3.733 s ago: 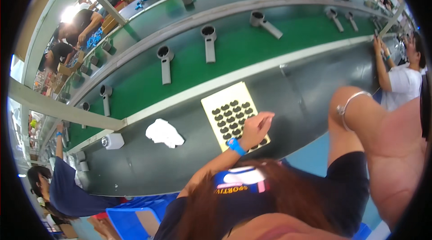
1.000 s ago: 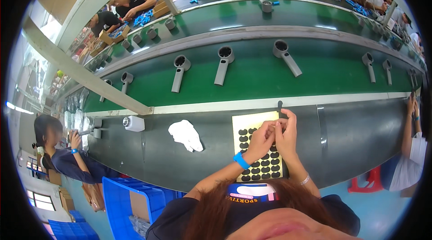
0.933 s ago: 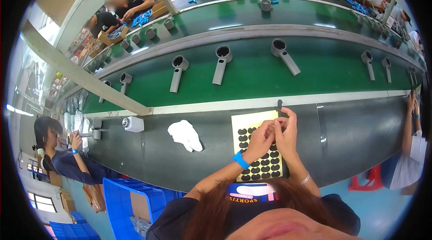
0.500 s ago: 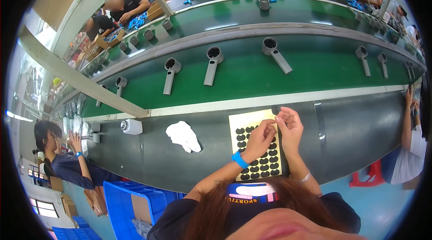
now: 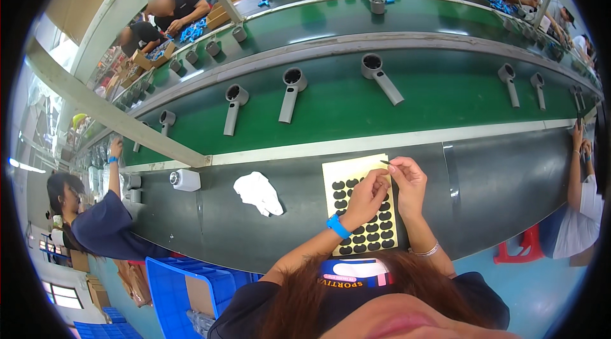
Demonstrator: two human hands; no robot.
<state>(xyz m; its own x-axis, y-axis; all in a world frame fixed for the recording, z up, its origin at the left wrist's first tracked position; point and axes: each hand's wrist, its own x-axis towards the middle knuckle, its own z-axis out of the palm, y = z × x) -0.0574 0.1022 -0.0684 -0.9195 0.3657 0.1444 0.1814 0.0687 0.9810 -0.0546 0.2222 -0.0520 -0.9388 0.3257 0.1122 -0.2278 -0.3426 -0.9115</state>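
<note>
A yellow backing sheet (image 5: pixel 329 167) with rows of black rounded stickers (image 5: pixel 345 250) lies on the dark table in front of me. Over its upper right part, my right hand (image 5: pixel 410 186) pinches a loose black sticker (image 5: pixel 385 162) between thumb and fingertips, and the sticker shows nearly edge-on. Close beside it, my left hand (image 5: pixel 366 196) hovers over the sheet with its fingers drawn together, their tips near the right hand's. Whether the left fingers grip anything is too small to see. Both hands hide some of the stickers.
A crumpled white cloth (image 5: pixel 258 193) and a white bottle (image 5: pixel 186 180) lie left of the sheet. Beyond the pale rail, grey handheld fan bodies (image 5: pixel 293 94) lie on a green conveyor (image 5: pixel 344 110). A slanting metal post (image 5: pixel 127 129) crosses at left. Co-workers sit around; blue crates (image 5: pixel 168 294) stand below left.
The sticker in my right hand has turned from face-on to nearly edge-on. Fan bodies on the near conveyor have shifted left. The co-worker at left has raised an arm toward the conveyor.
</note>
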